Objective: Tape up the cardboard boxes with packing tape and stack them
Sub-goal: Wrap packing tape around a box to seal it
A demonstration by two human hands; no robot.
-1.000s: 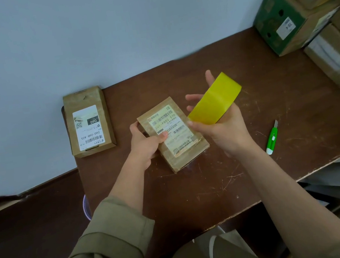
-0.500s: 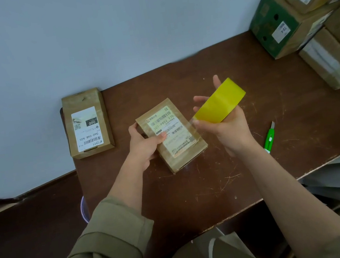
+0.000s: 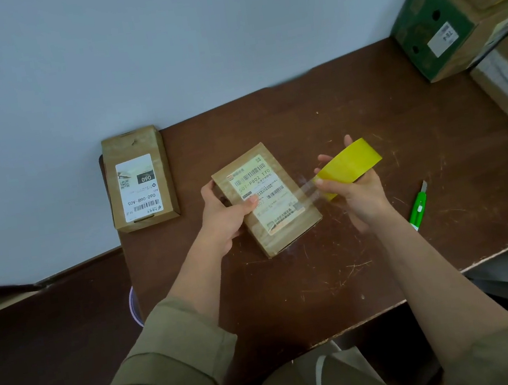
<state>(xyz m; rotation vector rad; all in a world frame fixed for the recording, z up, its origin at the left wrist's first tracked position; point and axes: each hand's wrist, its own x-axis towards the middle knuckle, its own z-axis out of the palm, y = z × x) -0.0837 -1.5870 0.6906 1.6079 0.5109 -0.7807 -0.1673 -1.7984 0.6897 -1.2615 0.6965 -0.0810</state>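
A small brown cardboard box (image 3: 278, 224) with a white shipping label lies flat in the middle of the brown table (image 3: 348, 107). My left hand (image 3: 223, 216) grips the box's left edge, thumb pressed on the label. My right hand (image 3: 357, 192) holds a yellow roll of packing tape (image 3: 351, 164) just right of the box. A clear strip of tape (image 3: 306, 188) stretches from the roll to the box top. A second labelled cardboard box (image 3: 140, 179) lies at the table's far left corner.
A green utility knife (image 3: 418, 206) lies on the table to the right of my right hand. Several stacked cartons (image 3: 463, 16), one of them green, fill the far right corner. A pale wall runs behind the table.
My right hand has drawn the roll rightward away from the box, pulling out a clear strip of tape. My left hand stays on the box.
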